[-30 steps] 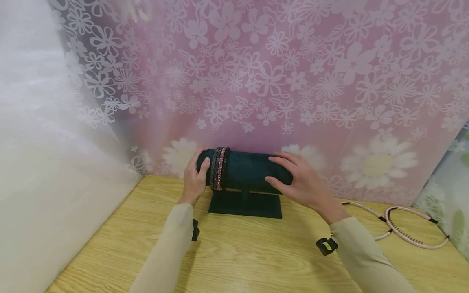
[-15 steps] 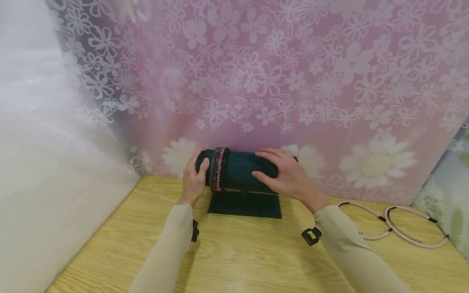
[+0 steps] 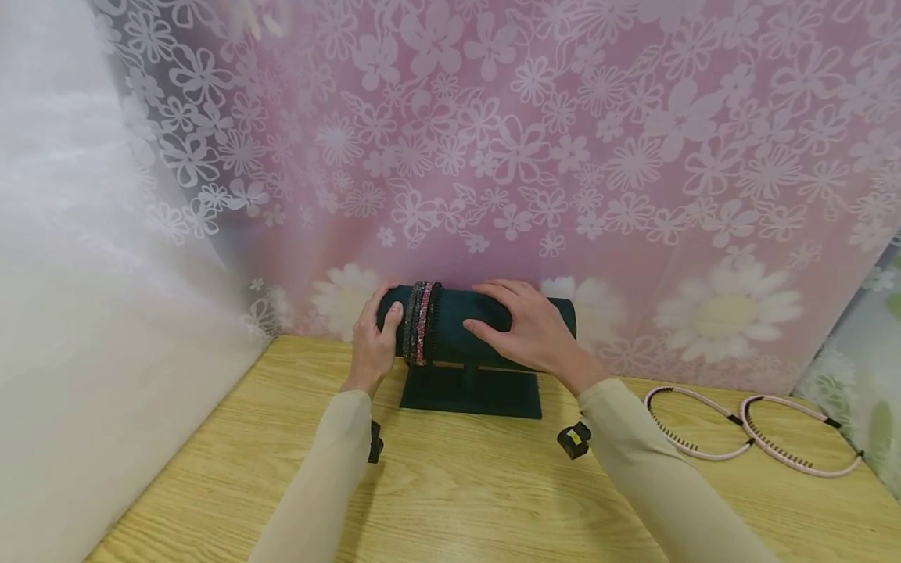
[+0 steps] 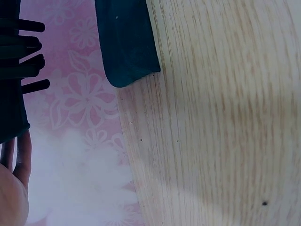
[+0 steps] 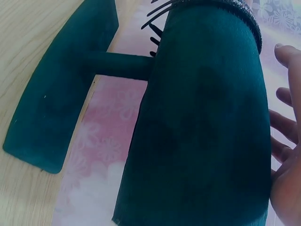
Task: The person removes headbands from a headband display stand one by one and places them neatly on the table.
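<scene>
A dark green padded headband stand [image 3: 454, 332] stands on the table, its roll lying crosswise on a post above a flat base [image 3: 472, 395]. Side by side near the roll's left end sit dark glittery headbands [image 3: 411, 328], a pink glittery headband [image 3: 423, 324] and a black toothed headband [image 3: 435, 324]. My left hand [image 3: 371, 344] grips the roll's left end, thumb in front and fingers behind. Over the roll's right half lies my right hand [image 3: 531, 332], thumb and fingers spread apart. The right wrist view shows its fingers fairly straight beside the roll [image 5: 202, 122].
Two pink toothed headbands [image 3: 756, 450] lie overlapping at the table's right. A flowered pink sheet [image 3: 450, 180] rises behind the stand, and a white sheet [image 3: 127, 328] bounds the left side. The table [image 3: 450, 493] has a light wood grain.
My right hand has moved left along the roll, uncovering its right end. The left hand, the stand and the headbands on it have stayed in place.
</scene>
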The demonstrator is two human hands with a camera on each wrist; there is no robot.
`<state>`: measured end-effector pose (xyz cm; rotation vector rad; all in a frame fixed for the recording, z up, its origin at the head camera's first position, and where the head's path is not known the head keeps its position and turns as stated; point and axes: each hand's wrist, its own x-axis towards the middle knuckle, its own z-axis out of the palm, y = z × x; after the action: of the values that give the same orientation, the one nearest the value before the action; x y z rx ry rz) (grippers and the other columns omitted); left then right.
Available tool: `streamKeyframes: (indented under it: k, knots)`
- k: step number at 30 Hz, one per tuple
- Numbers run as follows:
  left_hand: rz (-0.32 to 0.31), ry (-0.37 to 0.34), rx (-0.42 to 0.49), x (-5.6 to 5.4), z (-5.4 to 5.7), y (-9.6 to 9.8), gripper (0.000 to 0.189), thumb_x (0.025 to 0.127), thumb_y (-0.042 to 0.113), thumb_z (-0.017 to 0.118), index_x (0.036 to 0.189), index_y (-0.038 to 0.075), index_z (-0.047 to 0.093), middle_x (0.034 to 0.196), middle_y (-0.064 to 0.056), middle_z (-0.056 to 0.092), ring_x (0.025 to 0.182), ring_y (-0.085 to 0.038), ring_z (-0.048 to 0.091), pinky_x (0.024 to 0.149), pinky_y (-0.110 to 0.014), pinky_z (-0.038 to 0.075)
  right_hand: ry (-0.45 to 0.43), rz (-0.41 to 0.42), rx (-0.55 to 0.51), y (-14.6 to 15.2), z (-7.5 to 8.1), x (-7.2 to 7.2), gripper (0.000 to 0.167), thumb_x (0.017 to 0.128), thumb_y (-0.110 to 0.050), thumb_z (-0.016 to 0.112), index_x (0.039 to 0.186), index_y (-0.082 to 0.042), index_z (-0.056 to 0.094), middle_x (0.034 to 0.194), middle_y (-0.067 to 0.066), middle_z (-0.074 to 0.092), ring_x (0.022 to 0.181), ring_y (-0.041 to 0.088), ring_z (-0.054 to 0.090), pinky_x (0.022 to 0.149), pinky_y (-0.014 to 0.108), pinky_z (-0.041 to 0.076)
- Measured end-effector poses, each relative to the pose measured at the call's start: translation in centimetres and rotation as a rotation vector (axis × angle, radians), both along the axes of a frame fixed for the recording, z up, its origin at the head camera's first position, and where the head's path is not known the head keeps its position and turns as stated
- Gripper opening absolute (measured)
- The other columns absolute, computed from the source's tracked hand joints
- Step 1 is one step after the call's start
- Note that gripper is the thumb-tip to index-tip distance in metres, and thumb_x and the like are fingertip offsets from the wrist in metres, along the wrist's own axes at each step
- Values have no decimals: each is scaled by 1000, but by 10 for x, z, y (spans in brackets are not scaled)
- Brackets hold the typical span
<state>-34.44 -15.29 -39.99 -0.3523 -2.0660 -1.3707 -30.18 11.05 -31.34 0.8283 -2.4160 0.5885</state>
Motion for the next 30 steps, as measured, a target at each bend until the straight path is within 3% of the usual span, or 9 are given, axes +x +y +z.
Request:
streamKeyframes:
  k: [7,17,23,30]
  knots:
    - [0,-2,-5,0,-1,-1,51,106,47,45,150,21,51,153,-7,53,135,-30,54,109,-57,44,-55,18,-9,-16,5,-2,59,94,-51,70,144,-21,59,146,5,59,137,29,52,111,55,46]
    - [4,5,-18,-1,-1,-1,50,106,44,46,150,21,51,155,-3,51,141,-29,49,114,-57,39,-59,64,-18,-36,8,-10,57,95,-49,69,142,-17,61,143,4,62,135,28,55,111,51,46]
    - [-9,-2,-8,-1,-2,0,50,106,44,46,150,20,51,154,-4,52,137,-30,53,111,-56,43,-108,21,17,-42,8,-12,62,95,-52,67,145,-17,58,146,5,61,133,31,58,111,52,46]
    - [-1,-6,-7,0,0,-1,51,106,48,44,149,21,51,154,-1,52,139,-29,51,113,-56,41,-144,-56,130,-48,10,-15,72,93,-64,62,152,-26,50,150,5,58,135,33,54,111,60,40]
